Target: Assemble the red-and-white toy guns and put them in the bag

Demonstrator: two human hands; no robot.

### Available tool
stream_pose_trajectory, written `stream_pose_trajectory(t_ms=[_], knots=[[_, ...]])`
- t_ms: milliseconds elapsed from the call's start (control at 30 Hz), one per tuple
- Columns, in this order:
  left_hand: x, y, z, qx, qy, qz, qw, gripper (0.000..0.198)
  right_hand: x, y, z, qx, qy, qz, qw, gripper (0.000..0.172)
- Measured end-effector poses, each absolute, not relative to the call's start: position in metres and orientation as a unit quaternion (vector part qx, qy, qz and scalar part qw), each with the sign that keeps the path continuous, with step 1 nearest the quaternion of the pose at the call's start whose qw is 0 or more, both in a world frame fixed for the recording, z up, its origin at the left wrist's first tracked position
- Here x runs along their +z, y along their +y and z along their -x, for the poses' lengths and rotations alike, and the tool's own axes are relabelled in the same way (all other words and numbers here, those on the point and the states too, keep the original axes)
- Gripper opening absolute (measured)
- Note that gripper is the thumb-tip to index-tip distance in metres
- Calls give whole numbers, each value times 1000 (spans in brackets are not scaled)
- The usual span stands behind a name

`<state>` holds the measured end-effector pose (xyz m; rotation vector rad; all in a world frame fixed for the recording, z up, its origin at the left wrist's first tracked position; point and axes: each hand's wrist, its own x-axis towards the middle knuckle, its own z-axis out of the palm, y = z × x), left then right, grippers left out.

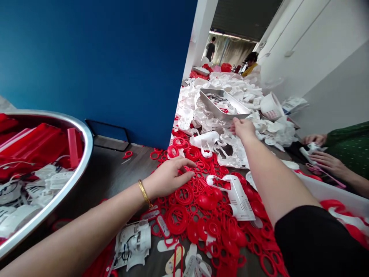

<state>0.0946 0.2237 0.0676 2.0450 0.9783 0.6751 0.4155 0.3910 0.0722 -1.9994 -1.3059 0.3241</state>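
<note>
My left hand (168, 176), with a gold bangle on the wrist, lies fingers spread on a heap of red plastic rings and frames (198, 215). My right hand (243, 128) reaches far forward and grips the near rim of a grey metal tray (223, 104) that sits tilted on a pile of white plastic parts (230, 146). A white plastic housing (238, 196) lies on the red heap between my arms.
A big round steel basin (57, 177) with red and white parts stands at the left. Another person's hands (325, 159) in green sleeves work at the right near a white bin (331, 190). A blue wall (100, 57) rises behind. Two people are far back.
</note>
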Motion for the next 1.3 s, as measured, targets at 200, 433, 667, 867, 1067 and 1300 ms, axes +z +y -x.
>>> stream_pose_trajectory(t_ms=[200, 433, 667, 867, 1067, 1300], knots=[[78, 215, -96, 253, 355, -819, 373, 26, 39, 332, -415, 112, -574, 794, 167, 44], [93, 189, -97, 252, 317, -842, 355, 24, 55, 266, -379, 153, -653, 735, 104, 43], [114, 118, -72, 322, 277, -828, 366, 22, 76, 154, -357, 72, -568, 811, 121, 55], [52, 30, -69, 170, 242, -920, 259, 49, 46, 115, -357, 120, -526, 836, 95, 60], [19, -7, -51, 231, 278, -904, 230, 75, 59, 39, -347, 126, -551, 783, 259, 57], [94, 17, -57, 209, 219, -939, 163, 74, 75, -65, -292, 216, -767, 562, 219, 34]])
